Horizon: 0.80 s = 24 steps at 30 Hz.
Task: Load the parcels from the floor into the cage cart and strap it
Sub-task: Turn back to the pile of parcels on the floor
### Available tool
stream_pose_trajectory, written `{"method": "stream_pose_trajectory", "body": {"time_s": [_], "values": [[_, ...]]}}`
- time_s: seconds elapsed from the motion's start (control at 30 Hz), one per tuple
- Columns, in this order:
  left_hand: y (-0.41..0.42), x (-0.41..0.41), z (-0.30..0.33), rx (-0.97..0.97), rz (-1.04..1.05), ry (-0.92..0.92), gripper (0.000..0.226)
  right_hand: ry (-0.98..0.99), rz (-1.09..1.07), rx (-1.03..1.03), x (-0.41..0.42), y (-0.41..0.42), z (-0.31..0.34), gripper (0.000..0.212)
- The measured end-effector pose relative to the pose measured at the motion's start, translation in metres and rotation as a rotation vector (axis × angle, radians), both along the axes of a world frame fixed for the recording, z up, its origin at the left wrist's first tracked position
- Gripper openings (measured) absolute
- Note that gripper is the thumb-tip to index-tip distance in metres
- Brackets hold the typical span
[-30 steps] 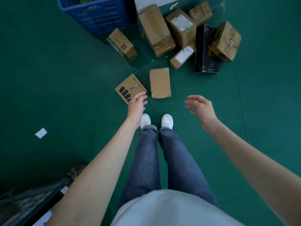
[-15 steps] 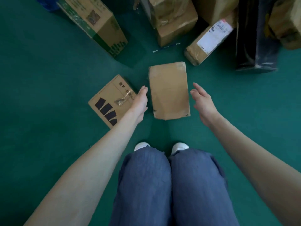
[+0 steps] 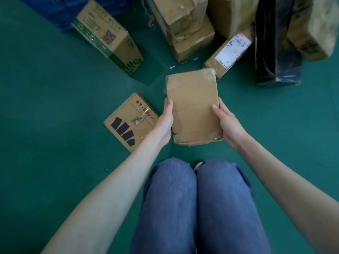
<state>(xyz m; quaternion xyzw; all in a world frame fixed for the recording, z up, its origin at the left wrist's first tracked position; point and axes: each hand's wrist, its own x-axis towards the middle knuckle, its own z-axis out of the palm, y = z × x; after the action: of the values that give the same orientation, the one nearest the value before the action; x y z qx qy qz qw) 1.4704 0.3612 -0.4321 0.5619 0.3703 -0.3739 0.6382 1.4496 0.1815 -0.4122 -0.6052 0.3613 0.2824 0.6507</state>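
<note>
A plain flat brown parcel [image 3: 192, 107] is in front of my knees, held between both hands. My left hand [image 3: 165, 123] grips its left edge and my right hand [image 3: 226, 125] grips its right edge, thumbs on top. Whether it is off the floor I cannot tell. To its left a flat box with black shapes printed on it [image 3: 130, 123] lies on the green floor [image 3: 55, 107]. Further back lie a green-printed carton [image 3: 108, 37], stacked taped boxes [image 3: 185, 28], a labelled parcel [image 3: 231, 50] and a black wrapped parcel [image 3: 275, 44]. The cage cart is out of view.
A blue plastic crate [image 3: 60, 11] stands at the back left behind the green-printed carton. A crumpled taped box [image 3: 315, 28] leans at the far right. A thin strip [image 3: 183, 63] lies on the floor behind the held parcel. My knees [image 3: 194, 180] are bent below.
I have crouched closer to the parcels. Both hands, open beside the plain parcel half a second ago, now grip its two long edges.
</note>
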Motion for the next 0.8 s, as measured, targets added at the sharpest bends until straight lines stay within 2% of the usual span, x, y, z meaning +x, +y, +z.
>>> {"method": "stream_pose_trajectory", "body": {"time_s": [0.13,0.2,0.27,0.33,0.4,0.47,0.57,0.8], "values": [[0.005,-0.012,0.162,0.026,-0.043,-0.079,0.062,-0.053,0.0,-0.034,-0.014,0.003,0.144,0.044],[0.004,-0.021,0.219,0.045,-0.044,-0.124,0.054,-0.069,0.017,-0.036,-0.024,0.006,0.204,0.045],[0.009,-0.035,0.3,0.08,-0.042,-0.18,0.054,-0.084,0.024,-0.019,-0.04,0.008,0.288,0.045],[0.015,-0.054,0.377,0.113,-0.07,-0.256,0.063,-0.101,0.017,-0.025,-0.059,0.01,0.37,0.044],[0.019,-0.071,0.43,0.152,-0.058,-0.288,0.069,-0.099,0.029,-0.036,-0.076,0.013,0.43,0.042],[0.025,-0.092,0.483,0.163,-0.01,-0.301,0.064,-0.094,0.041,-0.038,-0.095,0.018,0.484,0.04],[0.028,-0.118,0.531,0.187,0.047,-0.283,0.047,-0.076,0.078,-0.035,-0.116,0.025,0.528,0.042],[0.041,-0.189,0.562,0.158,0.215,-0.186,0.049,-0.081,0.241,-0.049,-0.154,0.038,0.571,0.038]]}}
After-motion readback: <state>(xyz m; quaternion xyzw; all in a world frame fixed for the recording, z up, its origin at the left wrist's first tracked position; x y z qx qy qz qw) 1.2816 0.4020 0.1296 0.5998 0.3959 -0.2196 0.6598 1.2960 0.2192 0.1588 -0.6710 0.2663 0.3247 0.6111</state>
